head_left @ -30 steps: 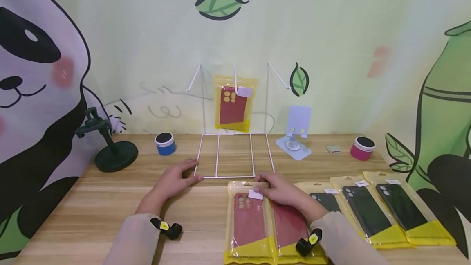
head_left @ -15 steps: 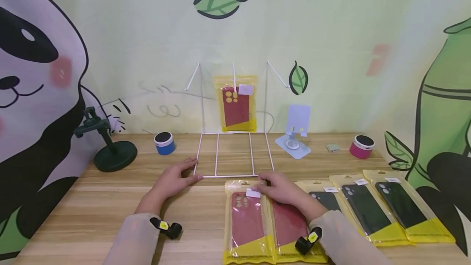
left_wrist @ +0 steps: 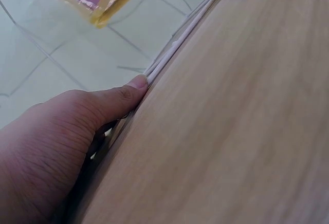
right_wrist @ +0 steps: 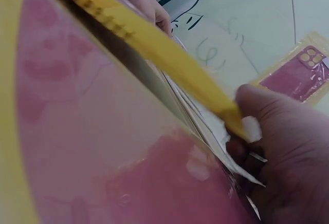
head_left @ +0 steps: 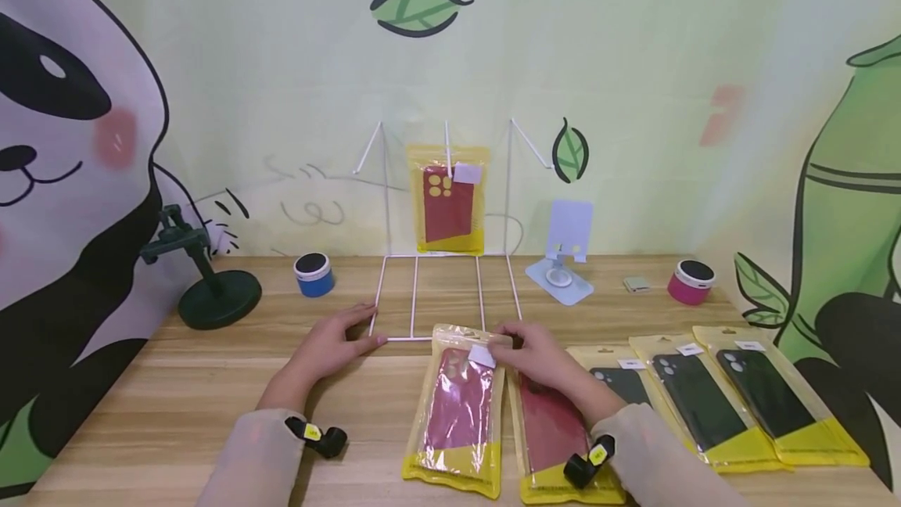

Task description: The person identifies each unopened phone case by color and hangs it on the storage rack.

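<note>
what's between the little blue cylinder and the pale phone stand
The white wire rack, with a bagged red phone case hanging on its middle hook; the head view shows it.

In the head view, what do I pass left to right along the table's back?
Dark green stand → blue cylinder → white wire rack → pale blue stand → small grey square → pink cylinder.

Soft, bright light around the white rack [head_left: 415,296]
Glare streaks the tilted pouch [head_left: 457,413] in front of it; the right wrist view is dimmer, a near yellow edge [right_wrist: 154,44] blurred.
</note>
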A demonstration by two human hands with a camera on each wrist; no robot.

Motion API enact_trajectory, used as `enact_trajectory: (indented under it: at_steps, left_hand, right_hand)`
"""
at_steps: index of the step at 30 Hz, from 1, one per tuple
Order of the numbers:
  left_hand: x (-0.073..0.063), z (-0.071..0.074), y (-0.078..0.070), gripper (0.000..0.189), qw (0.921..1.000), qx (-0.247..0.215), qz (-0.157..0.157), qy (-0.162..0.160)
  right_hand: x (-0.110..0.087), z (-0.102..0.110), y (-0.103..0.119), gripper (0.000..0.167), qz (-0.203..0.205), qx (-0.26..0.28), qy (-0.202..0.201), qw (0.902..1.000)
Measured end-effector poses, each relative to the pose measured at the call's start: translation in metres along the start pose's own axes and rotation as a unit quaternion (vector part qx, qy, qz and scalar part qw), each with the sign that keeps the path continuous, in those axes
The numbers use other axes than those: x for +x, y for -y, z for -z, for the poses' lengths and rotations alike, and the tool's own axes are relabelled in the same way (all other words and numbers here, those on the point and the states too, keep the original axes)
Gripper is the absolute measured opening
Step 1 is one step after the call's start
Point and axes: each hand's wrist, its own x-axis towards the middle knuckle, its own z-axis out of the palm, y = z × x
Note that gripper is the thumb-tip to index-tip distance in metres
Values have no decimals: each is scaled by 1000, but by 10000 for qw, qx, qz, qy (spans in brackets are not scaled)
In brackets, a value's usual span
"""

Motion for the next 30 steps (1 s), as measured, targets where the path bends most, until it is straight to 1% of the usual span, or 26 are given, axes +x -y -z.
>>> enact_trajectory:
  at_steps: [3, 5, 7, 8, 9, 10, 11, 12, 14, 16, 18, 20, 23, 25, 28, 30]
  left_hand:
    - [0, 0, 0, 70, 10000, -25, -47, -20]
    - [1, 0, -1, 71, 10000, -42, -64, -5]
    - [0, -1, -1, 72, 10000, -64, -62, 35]
    - [0, -1, -1, 73, 10000, -66, -43, 45]
    - [0, -1, -1, 73, 10000, -58, -33, 42]
    - [0, -1, -1, 72, 10000, -51, -24, 31]
    - [-1, -1, -1, 72, 10000, -53, -17, 26]
    - [-1, 0, -1, 72, 10000, -40, -22, 18]
    - [-1, 1, 0, 72, 10000, -31, -9, 11]
    - [-2, 2, 2, 71, 10000, -20, 3, 7]
    - [-3, 4, 4, 71, 10000, 6, 29, 1]
    - [-4, 5, 5, 71, 10000, 17, 50, -35]
    - [-3, 5, 5, 69, 9999, 20, -42, -102]
    - [-2, 5, 4, 69, 9998, -1, -146, -125]
    - [-1, 3, 3, 69, 9995, -8, -283, -118]
    - [-1, 2, 3, 69, 9996, -43, -257, -114]
  right_hand:
    - [-1, 2, 4, 14, -99, 543, -175, 9983]
    - [-2, 3, 10, 18, -260, 991, -212, 9945]
    - [-3, 5, 18, 22, -573, 1512, -250, 9865]
    - [-3, 7, 23, 24, -732, 1777, -304, 9809]
    - [-3, 8, 29, 25, -823, 1974, -388, 9761]
    - [-2, 10, 36, 26, -811, 2065, -480, 9739]
    - [-1, 12, 43, 25, -715, 2120, -566, 9730]
    - [0, 15, 51, 23, -570, 2075, -659, 9743]
    - [3, 21, 70, 16, 17, 1684, -878, 9818]
    - [6, 29, 92, 9, 689, 1111, -1104, 9853]
    - [9, 37, 116, 5, 1143, 693, -1275, 9828]
    - [14, 47, 141, 4, 1463, 432, -1415, 9781]
    - [23, 64, 174, 3, 1727, 325, -1650, 9705]
    - [30, 74, 188, 5, 1823, 353, -1952, 9630]
    - [41, 83, 200, 11, 1735, 783, -2333, 9536]
    - [49, 84, 201, 16, 1566, 1142, -2529, 9479]
